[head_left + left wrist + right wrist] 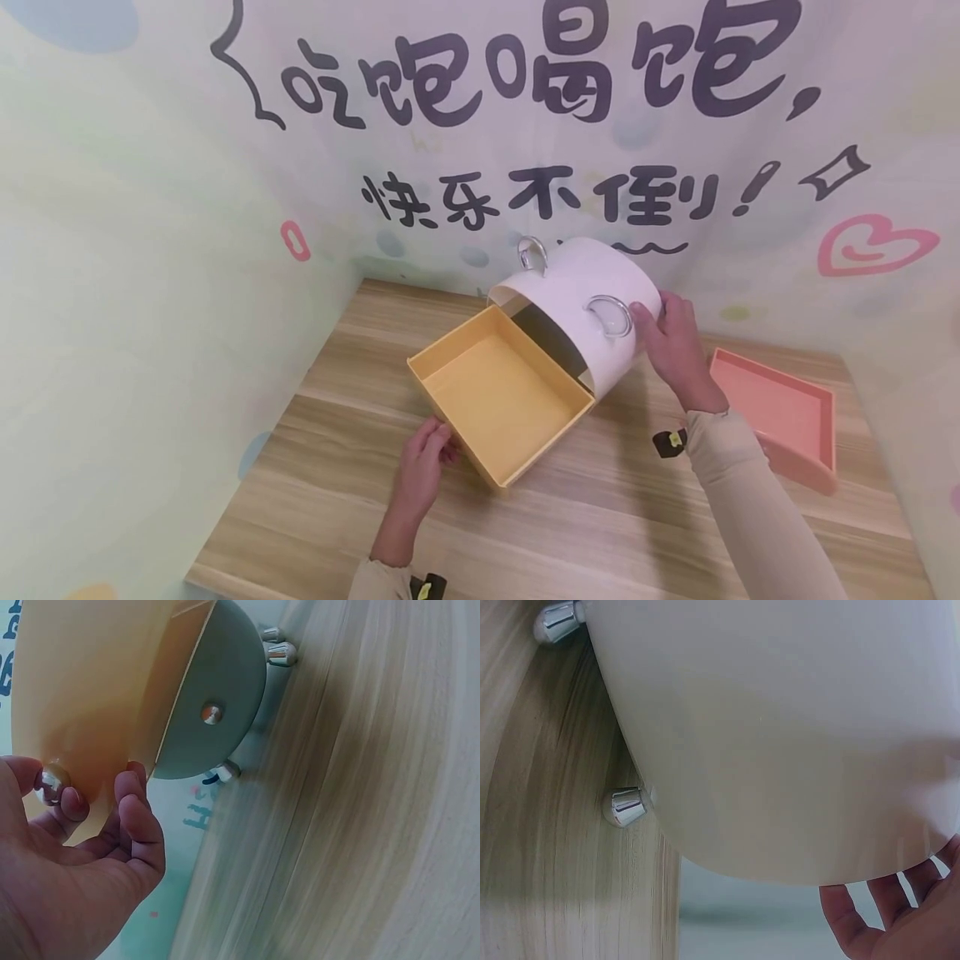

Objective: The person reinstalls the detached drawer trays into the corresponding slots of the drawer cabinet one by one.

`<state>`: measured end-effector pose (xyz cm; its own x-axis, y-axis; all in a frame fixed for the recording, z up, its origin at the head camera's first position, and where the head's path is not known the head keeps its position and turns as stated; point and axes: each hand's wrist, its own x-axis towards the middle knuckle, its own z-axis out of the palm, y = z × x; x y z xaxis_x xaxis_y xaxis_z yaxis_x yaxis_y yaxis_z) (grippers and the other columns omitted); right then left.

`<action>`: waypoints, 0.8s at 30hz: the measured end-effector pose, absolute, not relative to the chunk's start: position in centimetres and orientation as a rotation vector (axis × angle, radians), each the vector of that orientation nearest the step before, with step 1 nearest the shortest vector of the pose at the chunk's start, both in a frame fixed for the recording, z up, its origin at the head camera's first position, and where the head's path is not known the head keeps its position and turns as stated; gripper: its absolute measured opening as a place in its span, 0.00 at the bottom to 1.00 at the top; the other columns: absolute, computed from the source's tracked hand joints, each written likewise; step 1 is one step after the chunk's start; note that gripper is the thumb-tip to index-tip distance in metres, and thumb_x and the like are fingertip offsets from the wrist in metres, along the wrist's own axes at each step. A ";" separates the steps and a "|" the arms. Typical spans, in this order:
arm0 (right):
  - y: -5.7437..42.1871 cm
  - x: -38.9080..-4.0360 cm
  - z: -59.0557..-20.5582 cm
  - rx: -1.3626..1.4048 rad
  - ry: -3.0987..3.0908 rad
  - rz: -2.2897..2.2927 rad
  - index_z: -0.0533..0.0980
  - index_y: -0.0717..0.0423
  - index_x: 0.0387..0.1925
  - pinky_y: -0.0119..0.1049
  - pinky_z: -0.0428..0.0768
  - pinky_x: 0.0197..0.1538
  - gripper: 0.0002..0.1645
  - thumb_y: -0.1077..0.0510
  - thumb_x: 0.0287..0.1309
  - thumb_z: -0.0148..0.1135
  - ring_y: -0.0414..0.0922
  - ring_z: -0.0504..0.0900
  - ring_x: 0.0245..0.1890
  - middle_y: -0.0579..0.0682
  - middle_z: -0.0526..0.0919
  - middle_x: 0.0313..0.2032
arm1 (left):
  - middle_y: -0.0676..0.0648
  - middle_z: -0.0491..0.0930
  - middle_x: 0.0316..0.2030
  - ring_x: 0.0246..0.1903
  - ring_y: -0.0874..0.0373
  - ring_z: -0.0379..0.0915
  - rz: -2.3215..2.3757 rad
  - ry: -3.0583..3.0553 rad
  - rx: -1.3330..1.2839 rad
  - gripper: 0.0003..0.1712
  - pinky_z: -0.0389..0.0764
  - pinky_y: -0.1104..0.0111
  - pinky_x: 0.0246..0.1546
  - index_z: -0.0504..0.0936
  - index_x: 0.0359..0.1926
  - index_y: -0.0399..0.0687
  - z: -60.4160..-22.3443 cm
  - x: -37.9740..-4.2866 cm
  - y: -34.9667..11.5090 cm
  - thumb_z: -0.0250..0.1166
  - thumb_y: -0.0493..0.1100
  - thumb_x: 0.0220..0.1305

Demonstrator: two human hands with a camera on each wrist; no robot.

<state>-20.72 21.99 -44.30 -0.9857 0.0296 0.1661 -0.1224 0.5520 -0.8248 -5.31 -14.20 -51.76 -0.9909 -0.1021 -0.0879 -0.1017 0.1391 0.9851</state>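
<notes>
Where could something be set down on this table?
The table is bare at left, from the yellow drawer and left hand to the edge. Another free patch lies in front of the drawer, between left hand and right sleeve. The back right is crowded: white box, right hand and pink tray sit close together.

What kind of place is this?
Possibly a small staged recording booth: a wood-grain table against printed walls, large Chinese lettering across the back, black devices at the person's wrists.
</notes>
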 end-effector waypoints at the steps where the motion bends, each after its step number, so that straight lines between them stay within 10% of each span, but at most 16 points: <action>1: 22.0 -20.7 -44.3 0.081 -2.620 1.413 0.60 0.73 0.70 0.66 0.66 0.70 0.47 0.35 0.74 0.48 0.61 0.65 0.64 0.70 0.65 0.64 | 0.34 0.80 0.32 0.31 0.50 0.77 -2.048 -2.369 0.217 0.17 0.82 0.63 0.35 0.78 0.34 0.37 -51.7 -5.3 -14.2 0.50 0.43 0.77; 24: 22.2 -20.7 -44.4 0.062 -2.634 1.438 0.60 0.71 0.71 0.65 0.67 0.71 0.50 0.31 0.72 0.48 0.60 0.63 0.65 0.68 0.63 0.66 | 0.36 0.82 0.34 0.34 0.49 0.80 -2.015 -2.370 0.283 0.20 0.85 0.59 0.41 0.76 0.35 0.37 -51.7 -5.8 -13.8 0.47 0.47 0.80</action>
